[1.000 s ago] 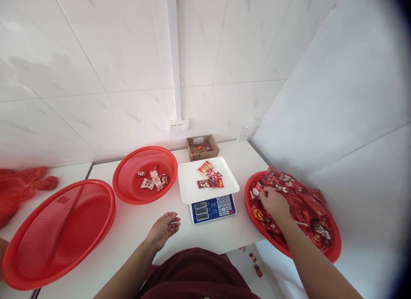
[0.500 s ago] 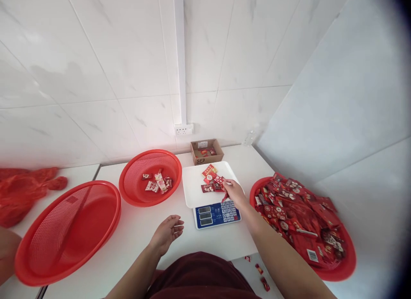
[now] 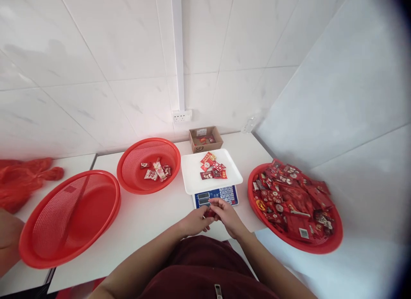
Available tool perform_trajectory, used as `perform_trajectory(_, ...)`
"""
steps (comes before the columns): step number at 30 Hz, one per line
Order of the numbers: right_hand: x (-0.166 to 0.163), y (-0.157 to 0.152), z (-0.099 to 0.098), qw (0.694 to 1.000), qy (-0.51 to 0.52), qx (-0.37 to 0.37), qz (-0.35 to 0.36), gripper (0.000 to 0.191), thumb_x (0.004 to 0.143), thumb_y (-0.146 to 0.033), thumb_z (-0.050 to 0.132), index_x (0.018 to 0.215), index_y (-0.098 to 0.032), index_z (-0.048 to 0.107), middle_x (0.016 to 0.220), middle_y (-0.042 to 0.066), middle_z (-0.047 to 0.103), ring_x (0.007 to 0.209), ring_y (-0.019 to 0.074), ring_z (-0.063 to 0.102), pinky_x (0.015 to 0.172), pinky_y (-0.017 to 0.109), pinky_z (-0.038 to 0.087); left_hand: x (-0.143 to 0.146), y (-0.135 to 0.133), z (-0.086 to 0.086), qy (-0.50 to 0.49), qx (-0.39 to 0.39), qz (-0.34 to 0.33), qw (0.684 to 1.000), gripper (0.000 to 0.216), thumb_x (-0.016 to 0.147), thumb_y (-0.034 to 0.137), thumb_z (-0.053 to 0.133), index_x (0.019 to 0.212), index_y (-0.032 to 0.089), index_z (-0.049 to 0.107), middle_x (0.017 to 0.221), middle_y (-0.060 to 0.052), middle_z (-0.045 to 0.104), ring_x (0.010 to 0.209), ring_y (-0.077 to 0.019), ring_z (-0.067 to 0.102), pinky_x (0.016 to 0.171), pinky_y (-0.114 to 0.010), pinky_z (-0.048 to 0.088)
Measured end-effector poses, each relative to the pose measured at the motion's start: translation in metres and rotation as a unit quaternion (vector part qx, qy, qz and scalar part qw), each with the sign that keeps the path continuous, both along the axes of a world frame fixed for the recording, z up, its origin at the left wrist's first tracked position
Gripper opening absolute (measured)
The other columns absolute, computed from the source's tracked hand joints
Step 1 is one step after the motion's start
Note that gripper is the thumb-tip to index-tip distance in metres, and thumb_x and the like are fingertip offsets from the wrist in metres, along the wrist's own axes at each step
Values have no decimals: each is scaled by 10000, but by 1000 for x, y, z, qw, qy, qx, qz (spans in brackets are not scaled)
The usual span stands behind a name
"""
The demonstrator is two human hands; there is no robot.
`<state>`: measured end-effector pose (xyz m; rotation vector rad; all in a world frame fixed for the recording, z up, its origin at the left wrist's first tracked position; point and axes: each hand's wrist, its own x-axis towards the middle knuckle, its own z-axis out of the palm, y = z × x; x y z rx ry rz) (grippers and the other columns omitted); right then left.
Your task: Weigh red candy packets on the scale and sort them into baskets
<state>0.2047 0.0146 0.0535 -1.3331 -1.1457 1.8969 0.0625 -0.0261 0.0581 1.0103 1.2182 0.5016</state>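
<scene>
In front of my body, my left hand point(image 3: 195, 222) and my right hand point(image 3: 225, 215) meet, fingers closed around a small dark red wrapped packet point(image 3: 209, 213). Fingers hide most of it. Just beyond them stands a digital scale point(image 3: 214, 195) with a blue keypad, partly covered by my hands. On the scale's white pan point(image 3: 190, 180) lie several red wrapped snack packets point(image 3: 218, 166) in a loose group.
To the right, a red basket point(image 3: 334, 241) is heaped with red packets. A red basket point(image 3: 128, 185) with several packets stands left of the scale, and another red basket point(image 3: 109, 179) nearer. A cardboard box point(image 3: 208, 147) sits behind. At far left are red plastic bags point(image 3: 22, 179) and another person's arm point(image 3: 9, 237).
My right hand has drawn back from the pan toward my body, keeping a red packet. My left hand has moved right to join it and closed on the packet. The view has tilted slightly.
</scene>
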Motion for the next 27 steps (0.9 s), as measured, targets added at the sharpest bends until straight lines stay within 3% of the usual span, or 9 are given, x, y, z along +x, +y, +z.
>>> perform_trajectory(5,22,-11,0,995,-53,16,86,364,681,-426,640,946,-182,591,856,26,624,721,138,564,624,279,447,2,-4,-10,18,10,14,1000,202,800,374,488,810,172,489,755,3,568,590,-98,533,615,-285,466)
perform_trajectory(9,29,-19,-4,983,-100,23,154,269,715,-437,599,755,-171,585,700,1,613,625,120,527,556,254,419,-5,-11,-8,-11,10,18,1000,259,776,421,532,821,167,533,746,-2,596,621,-103,526,631,-268,439)
perform_trajectory(12,40,-11,-9,987,-125,54,84,292,707,-458,592,761,-171,599,657,-2,606,593,123,523,540,248,408,-13,-10,-8,-16,-2,59,998,289,777,448,541,865,174,559,763,-20,620,647,-122,542,641,-268,438)
perform_trajectory(14,60,4,-12,983,-161,84,-5,368,693,-495,588,844,-162,625,723,30,635,645,147,554,570,261,428,-26,-6,-10,20,23,130,991,260,784,420,548,897,188,573,811,-36,637,724,-150,569,705,-286,450)
perform_trajectory(16,88,23,-16,962,-225,109,-113,461,686,-531,567,929,-144,624,803,71,655,698,176,577,631,297,458,-49,-1,-10,97,82,228,965,233,775,358,579,950,203,585,917,-59,645,890,-192,582,835,-315,437)
perform_trajectory(19,129,45,-25,888,-361,178,-223,572,712,-512,521,1135,-128,566,1079,139,630,936,250,586,822,378,448,-95,5,-9,273,191,328,884,380,782,293,572,1148,195,536,1235,-118,542,1224,-249,432,1041,-359,301)
perform_trajectory(21,145,51,-35,848,-428,225,-217,659,726,-479,488,1261,-94,475,1273,182,523,1133,292,500,946,411,380,-129,6,-9,425,218,335,812,529,818,324,516,1305,149,404,1411,-157,370,1352,-274,253,1099,-403,206)
perform_trajectory(23,148,50,-50,829,-473,246,-169,697,747,-457,437,1302,-36,421,1329,218,466,1218,307,429,1003,414,329,-161,5,-11,535,182,327,758,672,815,377,512,1384,104,281,1483,-194,228,1393,-325,105,1113,-479,132)
perform_trajectory(27,136,37,-74,812,-529,234,-81,621,830,-412,269,1269,-18,462,1282,222,515,1207,294,453,1010,405,325,-210,1,-16,581,19,323,747,882,756,452,556,1432,84,127,1506,-244,94,1378,-410,63,1091,-543,130)
